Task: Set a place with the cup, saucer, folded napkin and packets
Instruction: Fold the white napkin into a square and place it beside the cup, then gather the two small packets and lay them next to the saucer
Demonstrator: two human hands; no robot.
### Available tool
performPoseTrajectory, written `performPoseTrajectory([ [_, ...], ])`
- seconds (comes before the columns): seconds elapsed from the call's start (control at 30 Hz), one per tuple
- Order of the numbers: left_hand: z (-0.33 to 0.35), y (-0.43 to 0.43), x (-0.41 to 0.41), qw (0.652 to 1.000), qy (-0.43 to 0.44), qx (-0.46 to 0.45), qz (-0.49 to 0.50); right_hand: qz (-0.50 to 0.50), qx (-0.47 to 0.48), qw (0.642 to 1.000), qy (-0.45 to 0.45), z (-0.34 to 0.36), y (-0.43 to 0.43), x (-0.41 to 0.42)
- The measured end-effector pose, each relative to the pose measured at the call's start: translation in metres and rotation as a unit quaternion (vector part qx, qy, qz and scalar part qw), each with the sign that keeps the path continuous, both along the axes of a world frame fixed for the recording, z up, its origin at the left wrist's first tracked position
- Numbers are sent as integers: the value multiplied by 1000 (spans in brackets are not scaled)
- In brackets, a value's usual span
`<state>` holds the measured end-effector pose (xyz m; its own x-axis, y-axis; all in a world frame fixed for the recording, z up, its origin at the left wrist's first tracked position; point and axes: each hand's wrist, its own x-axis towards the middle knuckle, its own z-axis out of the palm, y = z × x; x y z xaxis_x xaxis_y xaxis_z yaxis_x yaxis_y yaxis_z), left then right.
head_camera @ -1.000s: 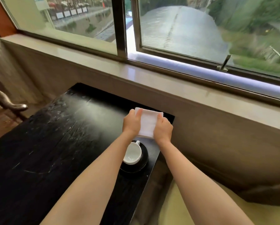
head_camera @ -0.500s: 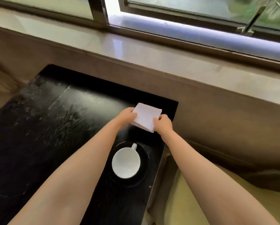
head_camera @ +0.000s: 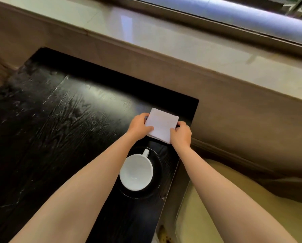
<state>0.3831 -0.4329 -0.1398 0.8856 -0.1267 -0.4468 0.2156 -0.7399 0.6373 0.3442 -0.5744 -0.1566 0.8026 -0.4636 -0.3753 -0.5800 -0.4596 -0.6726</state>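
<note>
Both hands, left hand [head_camera: 138, 126] and right hand [head_camera: 180, 135], pinch the folded napkin [head_camera: 161, 125] edges; lower it flat at the cup's [head_camera: 136, 171] 12 o'clock, square to the bench [head_camera: 59, 120] edge.

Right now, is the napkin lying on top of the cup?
No, both hands hold the napkin beyond the cup, which sits empty on its saucer.

Both forearms are bare, with no sleeves, rings or watch.

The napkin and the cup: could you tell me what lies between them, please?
Only a bare strip of black table and the saucer's far rim separate napkin and cup in the head view.
</note>
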Motion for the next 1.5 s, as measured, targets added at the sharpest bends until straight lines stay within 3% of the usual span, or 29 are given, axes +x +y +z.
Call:
performPoseTrajectory([
  [0.17,-4,-4,-4,998,-2,57,-33,33,15,999,5,5,-7,1],
  [0.43,32,13,-11,985,30,124,-113,170,-46,979,106,47,-18,0],
  [0.57,74,32,-33,974,59,166,-144,324,-136,921,167,91,-16,-4],
  [0.67,115,53,-65,969,76,187,-142,437,-145,868,185,137,-3,-16],
  [0.93,225,134,-182,976,131,173,-8,566,-100,791,211,229,73,-69],
  [1.1,265,208,-274,972,153,126,129,650,-96,721,219,268,155,-117],
  [1.27,275,278,-382,954,144,83,249,729,-117,641,209,288,248,-175],
  [1.5,243,362,-546,911,168,46,373,796,-147,554,192,256,385,-289],
])
